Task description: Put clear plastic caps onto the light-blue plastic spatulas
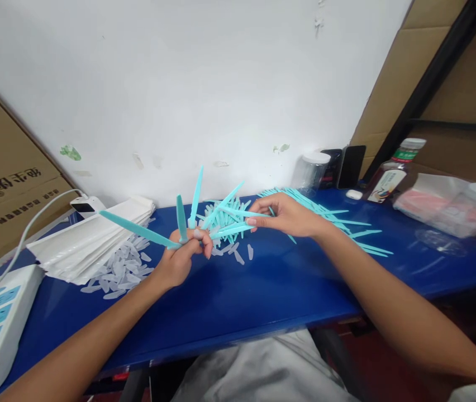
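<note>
Several flat, tapered turquoise plastic sticks (135,228) fan out from my left hand (181,259), whose fingers are closed around their lower ends. My right hand (282,215) pinches the ends of more turquoise sticks (238,212) that point left toward my left hand. Exactly how many it grips I cannot tell. Behind both hands lies a heap of turquoise pieces (232,223) mixed with small translucent ones. A pile of translucent, cap-like pieces (123,268) sits left of my left hand. Loose turquoise sticks (349,221) lie spread behind my right forearm.
On the blue table (229,312), white paper sleeves (95,240) and a power strip (7,318) are at left. A clear jar (313,170), phones (351,166), a bottle (395,170) and a pink-filled bag (439,204) stand at right. A white wall (204,84) closes the back.
</note>
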`<action>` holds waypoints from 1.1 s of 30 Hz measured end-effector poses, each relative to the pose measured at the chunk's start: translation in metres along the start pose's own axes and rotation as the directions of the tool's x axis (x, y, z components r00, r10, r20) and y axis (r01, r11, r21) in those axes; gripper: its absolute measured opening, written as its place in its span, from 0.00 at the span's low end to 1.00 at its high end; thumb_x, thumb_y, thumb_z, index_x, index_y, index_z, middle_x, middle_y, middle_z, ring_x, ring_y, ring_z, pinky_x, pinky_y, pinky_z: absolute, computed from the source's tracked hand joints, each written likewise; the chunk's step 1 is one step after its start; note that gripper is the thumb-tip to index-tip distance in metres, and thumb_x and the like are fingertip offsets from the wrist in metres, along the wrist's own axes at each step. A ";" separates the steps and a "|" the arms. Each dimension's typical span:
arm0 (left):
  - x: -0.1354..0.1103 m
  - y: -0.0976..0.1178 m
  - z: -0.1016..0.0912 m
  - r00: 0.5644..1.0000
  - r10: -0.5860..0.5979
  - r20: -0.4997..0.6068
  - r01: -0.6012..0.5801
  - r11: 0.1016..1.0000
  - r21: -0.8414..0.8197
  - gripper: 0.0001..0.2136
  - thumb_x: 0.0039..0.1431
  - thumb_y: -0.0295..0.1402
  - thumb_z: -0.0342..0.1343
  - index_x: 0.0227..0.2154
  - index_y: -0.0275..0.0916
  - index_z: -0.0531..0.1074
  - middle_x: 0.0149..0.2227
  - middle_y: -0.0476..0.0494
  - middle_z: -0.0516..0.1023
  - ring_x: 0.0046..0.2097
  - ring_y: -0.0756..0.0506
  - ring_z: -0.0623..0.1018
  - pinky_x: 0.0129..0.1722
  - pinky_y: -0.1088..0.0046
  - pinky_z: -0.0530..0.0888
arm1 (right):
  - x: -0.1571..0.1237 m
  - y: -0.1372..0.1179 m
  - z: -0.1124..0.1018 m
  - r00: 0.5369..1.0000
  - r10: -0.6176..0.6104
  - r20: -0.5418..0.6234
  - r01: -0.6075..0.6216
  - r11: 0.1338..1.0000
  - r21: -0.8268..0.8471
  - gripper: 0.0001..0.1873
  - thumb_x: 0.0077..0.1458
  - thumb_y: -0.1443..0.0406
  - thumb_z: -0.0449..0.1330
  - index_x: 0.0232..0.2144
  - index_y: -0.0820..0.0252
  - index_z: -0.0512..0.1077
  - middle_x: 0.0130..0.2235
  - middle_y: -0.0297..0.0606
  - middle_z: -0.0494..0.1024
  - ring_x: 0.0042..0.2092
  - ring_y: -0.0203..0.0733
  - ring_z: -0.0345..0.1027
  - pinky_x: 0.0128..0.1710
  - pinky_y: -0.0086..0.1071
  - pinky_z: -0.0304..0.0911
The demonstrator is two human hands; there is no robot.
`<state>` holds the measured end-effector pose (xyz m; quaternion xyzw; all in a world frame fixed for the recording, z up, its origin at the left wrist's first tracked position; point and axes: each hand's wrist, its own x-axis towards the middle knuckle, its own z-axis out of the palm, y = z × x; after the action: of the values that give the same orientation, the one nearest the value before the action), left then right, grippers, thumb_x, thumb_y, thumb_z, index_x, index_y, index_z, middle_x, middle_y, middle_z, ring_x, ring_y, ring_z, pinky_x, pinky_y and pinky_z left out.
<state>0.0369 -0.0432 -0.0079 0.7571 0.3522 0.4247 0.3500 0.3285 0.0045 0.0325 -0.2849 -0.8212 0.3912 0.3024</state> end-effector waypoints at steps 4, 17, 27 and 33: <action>0.002 -0.005 -0.001 1.000 -0.012 -0.001 0.012 1.000 0.012 0.11 0.55 0.28 0.48 0.22 0.38 0.73 0.25 0.47 0.74 0.32 0.46 0.71 0.36 0.68 0.69 | -0.003 -0.001 -0.006 0.987 -0.042 -0.153 0.022 0.992 -0.126 0.20 0.59 0.48 0.67 0.36 0.60 0.83 0.34 0.38 0.81 0.36 0.42 0.69 0.37 0.34 0.59; 0.006 -0.001 0.002 0.992 -0.119 0.044 0.118 0.992 0.042 0.11 0.51 0.28 0.46 0.20 0.37 0.73 0.24 0.45 0.75 0.31 0.45 0.73 0.35 0.69 0.71 | -0.006 0.003 0.016 0.846 -0.501 -0.184 0.293 0.723 -0.625 0.19 0.72 0.68 0.52 0.54 0.46 0.80 0.46 0.40 0.75 0.31 0.36 0.62 0.32 0.33 0.58; 0.006 -0.006 0.005 0.984 -0.155 0.091 0.156 0.988 0.001 0.11 0.51 0.28 0.47 0.19 0.37 0.73 0.24 0.45 0.75 0.30 0.46 0.73 0.34 0.69 0.72 | -0.002 0.009 0.037 0.786 -0.571 -0.237 0.141 0.539 -0.831 0.22 0.70 0.72 0.53 0.56 0.44 0.76 0.50 0.41 0.76 0.46 0.45 0.69 0.40 0.36 0.64; 0.005 -0.008 0.008 0.982 -0.152 0.109 0.156 0.987 -0.034 0.12 0.54 0.28 0.47 0.19 0.38 0.72 0.24 0.45 0.75 0.29 0.47 0.73 0.33 0.70 0.71 | 0.002 0.005 0.042 0.721 -0.655 -0.226 0.154 0.469 -0.870 0.28 0.68 0.75 0.53 0.62 0.42 0.71 0.48 0.39 0.78 0.43 0.44 0.68 0.37 0.36 0.64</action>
<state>0.0436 -0.0367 -0.0159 0.7415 0.3815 0.3628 0.4159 0.2979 -0.0113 0.0074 -0.2712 -0.8293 -0.2074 0.4424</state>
